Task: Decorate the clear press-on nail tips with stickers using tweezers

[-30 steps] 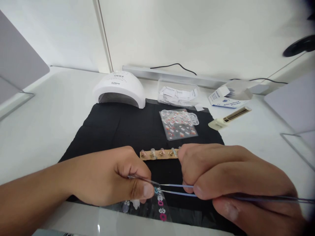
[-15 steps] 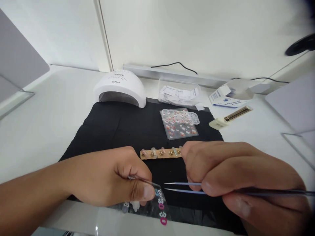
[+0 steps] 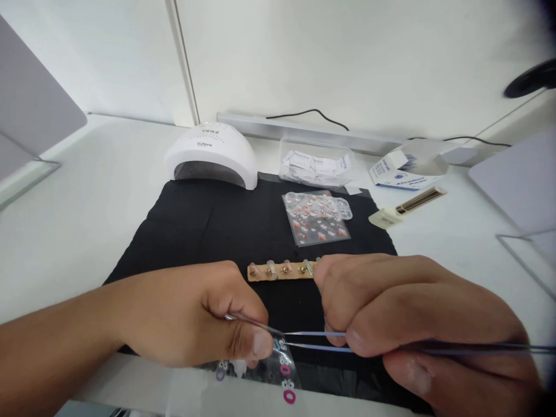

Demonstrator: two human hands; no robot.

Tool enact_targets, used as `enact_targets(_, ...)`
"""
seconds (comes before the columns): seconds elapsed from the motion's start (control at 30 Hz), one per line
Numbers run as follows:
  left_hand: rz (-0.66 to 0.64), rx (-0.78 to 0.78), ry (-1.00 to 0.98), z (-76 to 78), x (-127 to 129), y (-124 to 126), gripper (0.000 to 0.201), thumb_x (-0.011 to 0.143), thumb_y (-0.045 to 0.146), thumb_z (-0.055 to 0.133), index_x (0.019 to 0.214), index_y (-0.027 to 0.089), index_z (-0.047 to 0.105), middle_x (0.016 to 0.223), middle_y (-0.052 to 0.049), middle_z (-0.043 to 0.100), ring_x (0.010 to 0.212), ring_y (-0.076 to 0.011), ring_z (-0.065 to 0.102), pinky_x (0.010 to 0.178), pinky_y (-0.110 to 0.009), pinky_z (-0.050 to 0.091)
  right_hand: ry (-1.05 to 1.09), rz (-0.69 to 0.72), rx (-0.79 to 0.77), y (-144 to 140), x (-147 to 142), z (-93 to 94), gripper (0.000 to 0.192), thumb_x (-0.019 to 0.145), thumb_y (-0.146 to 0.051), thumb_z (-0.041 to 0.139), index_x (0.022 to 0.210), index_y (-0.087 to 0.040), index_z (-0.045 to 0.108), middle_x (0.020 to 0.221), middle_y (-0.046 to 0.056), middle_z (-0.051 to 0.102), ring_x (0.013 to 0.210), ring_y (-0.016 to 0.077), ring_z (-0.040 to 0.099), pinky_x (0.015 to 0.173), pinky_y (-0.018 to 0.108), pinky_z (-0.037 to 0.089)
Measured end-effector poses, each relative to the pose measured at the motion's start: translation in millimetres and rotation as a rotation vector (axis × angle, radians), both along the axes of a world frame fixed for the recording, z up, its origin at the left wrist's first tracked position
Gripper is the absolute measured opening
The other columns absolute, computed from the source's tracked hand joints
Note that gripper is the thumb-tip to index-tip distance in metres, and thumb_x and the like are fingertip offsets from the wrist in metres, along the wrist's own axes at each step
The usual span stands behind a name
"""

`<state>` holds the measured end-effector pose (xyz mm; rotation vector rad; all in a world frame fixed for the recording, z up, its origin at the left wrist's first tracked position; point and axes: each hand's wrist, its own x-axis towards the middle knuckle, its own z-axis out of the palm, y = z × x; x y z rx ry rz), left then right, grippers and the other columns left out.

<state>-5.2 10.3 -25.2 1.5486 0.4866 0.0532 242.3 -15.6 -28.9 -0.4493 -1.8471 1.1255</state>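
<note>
The left hand [image 3: 191, 313] is curled into a fist-like grip at the near edge of the black mat [image 3: 208, 226], its thumb and forefinger pinched shut on the upper corner of a clear sticker sheet [image 3: 269, 370]. The sheet hangs over the near rim of the mat and onto the white worktop [image 3: 78, 208]; holding it taut this way appears to keep the film flat and steady so that a small decal can be lifted off it. Round pink, white and blue decals show along its right edge.

The right hand [image 3: 412, 313] is closed around a pair of tweezers [image 3: 317, 340], squeezing them so that the two slim prongs lie almost together, their tips meeting the sheet just beside the left thumb. Whether a decal is already caught between the tips cannot be told.

Just beyond the hands, a tan strip holding nail tips [image 3: 282, 270] lies across the mat, its right end hidden behind the right knuckles; it sits close, apparently within easy reach of the tweezers. Farther off on the mat lies a second sticker packet [image 3: 315, 217] with red and white designs. At the far left corner stands a white nail lamp [image 3: 211, 155], its opening facing the person. A clear tray of sachets [image 3: 315, 164], a white box [image 3: 403, 174] and a cream-handled file [image 3: 406, 208] lie to the far right.
</note>
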Motion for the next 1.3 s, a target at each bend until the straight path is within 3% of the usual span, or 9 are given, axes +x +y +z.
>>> enact_targets(0.07, -0.003, -0.002, -0.002, -0.5, -0.1, 0.1, 0.038, 0.097, 0.029, 0.054, 0.063, 0.017, 0.041, 0.054, 0.007, 0.032, 0.048, -0.007, 0.028, 0.045, -0.024, 0.023, -0.02, -0.068, -0.013, -2.1, 0.0, -0.2, 0.015, 0.09, -0.023, 0.056, 0.091, -0.017, 0.069, 0.075, 0.007, 0.067, 0.064, 0.0182, 0.062, 0.062, 0.038, 0.052)
enact_targets(0.27, -0.013, 0.026, 0.007, -1.7, 0.3, -0.6, 0.039, 0.097, 0.032, 0.054, 0.064, 0.017, 0.04, 0.055, 0.007, 0.032, 0.049, -0.0076, 0.029, 0.046, -0.025, 0.022, 0.039, 0.025, -0.038, 2.7, -1.4, 0.3, 0.015, 0.086, -0.023, 0.06, 0.083, -0.015, 0.072, 0.068, 0.007, 0.067, 0.056, 0.0173, 0.06, 0.055, 0.035, 0.05)
enact_targets(0.43, -0.013, 0.047, -0.008, -0.8, 1.1, -0.7, 0.04, 0.095, 0.031, 0.056, 0.062, 0.018, 0.037, 0.055, 0.007, 0.03, 0.049, -0.0077, 0.027, 0.045, -0.025, 0.022, -0.049, -0.047, 0.013, 1.8, 2.5, 2.7, 0.02, 0.095, -0.028, 0.056, 0.085, -0.015, 0.069, 0.071, 0.005, 0.068, 0.061, 0.016, 0.063, 0.058, 0.033, 0.053)
enact_targets(0.47, -0.011, 0.046, -0.013, -0.7, 1.1, -0.7, 0.041, 0.095, 0.031, 0.056, 0.062, 0.018, 0.037, 0.054, 0.007, 0.029, 0.049, -0.0077, 0.026, 0.045, -0.026, 0.022, -0.122, 0.01, 0.003, 1.3, 3.7, 3.1, 0.021, 0.096, -0.028, 0.057, 0.084, -0.016, 0.069, 0.073, 0.005, 0.069, 0.062, 0.015, 0.064, 0.061, 0.032, 0.054)
enact_targets(1.0, -0.004, 0.009, -0.012, -0.3, 0.9, -0.4, 0.039, 0.096, 0.03, 0.056, 0.062, 0.017, 0.04, 0.054, 0.007, 0.031, 0.049, -0.0077, 0.029, 0.046, -0.025, 0.023, -0.043, 0.026, 0.022, 0.9, 6.9, 0.5, 0.018, 0.095, -0.027, 0.057, 0.089, -0.014, 0.068, 0.076, 0.006, 0.068, 0.065, 0.0161, 0.064, 0.062, 0.034, 0.054)
enact_targets(1.3, -0.012, 0.043, -0.004, -1.3, 0.8, -2.7, 0.037, 0.095, 0.03, 0.056, 0.063, 0.017, 0.043, 0.054, 0.007, 0.033, 0.048, -0.0077, 0.029, 0.045, -0.024, 0.024, -0.138, 0.023, -0.008, 2.5, 7.5, 3.4, 0.024, 0.098, -0.031, 0.055, 0.084, -0.017, 0.068, 0.072, 0.004, 0.069, 0.062, 0.0141, 0.064, 0.062, 0.031, 0.055)
